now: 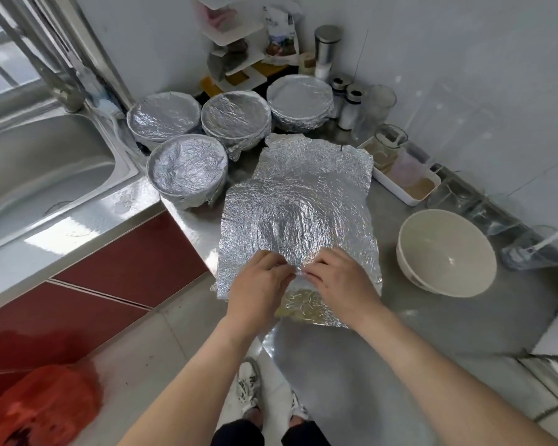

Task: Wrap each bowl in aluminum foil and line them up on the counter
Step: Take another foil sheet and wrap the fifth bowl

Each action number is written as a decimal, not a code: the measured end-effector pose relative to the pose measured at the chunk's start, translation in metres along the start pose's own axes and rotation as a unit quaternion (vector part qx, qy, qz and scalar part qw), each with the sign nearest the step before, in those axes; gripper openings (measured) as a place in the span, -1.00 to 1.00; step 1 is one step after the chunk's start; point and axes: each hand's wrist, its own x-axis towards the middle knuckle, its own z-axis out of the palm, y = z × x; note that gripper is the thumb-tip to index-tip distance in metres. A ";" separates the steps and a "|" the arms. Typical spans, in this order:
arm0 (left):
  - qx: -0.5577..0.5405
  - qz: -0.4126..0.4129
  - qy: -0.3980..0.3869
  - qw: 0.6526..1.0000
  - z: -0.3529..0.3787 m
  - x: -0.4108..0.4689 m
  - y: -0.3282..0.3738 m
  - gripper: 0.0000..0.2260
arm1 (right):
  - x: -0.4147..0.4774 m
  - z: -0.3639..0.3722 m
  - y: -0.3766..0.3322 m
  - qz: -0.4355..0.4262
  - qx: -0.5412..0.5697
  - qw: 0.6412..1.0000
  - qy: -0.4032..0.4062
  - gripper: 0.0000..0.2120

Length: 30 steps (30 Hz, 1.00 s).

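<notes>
Crinkled aluminum foil sheets (pixel 303 207) lie stacked on the steel counter (pixel 400 333), overlapping one another. My left hand (pixel 258 284) and my right hand (pixel 339 281) meet at the near edge of the top sheet, their fingertips pinching the foil between them. A bare cream bowl (pixel 445 252) stands to the right of the foil. Several foil-wrapped bowls stand behind it: one at the front left (pixel 187 169), and a back row (pixel 163 119), (pixel 236 115), (pixel 298 99).
A steel sink (pixel 39 169) with a tap lies to the left. A white tray (pixel 403 185) with jars, spice shakers (pixel 348 104) and a corner shelf (pixel 236 59) crowd the back wall. Clear glass containers (pixel 484 207) line the right wall. Red cabinet fronts sit below.
</notes>
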 end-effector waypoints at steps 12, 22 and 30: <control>0.037 0.017 -0.024 0.999 -0.014 0.008 0.013 -0.87 | -0.001 -0.001 0.006 -0.057 -0.080 0.995 0.002 -0.85; 0.074 0.055 -0.019 0.996 -0.003 0.011 0.013 -0.87 | 0.005 0.003 0.013 -0.136 -0.125 0.983 0.025 -0.86; 0.083 0.111 0.047 0.989 -0.009 0.009 0.016 -0.92 | -0.002 -0.012 0.006 -0.145 -0.152 0.973 0.091 -0.86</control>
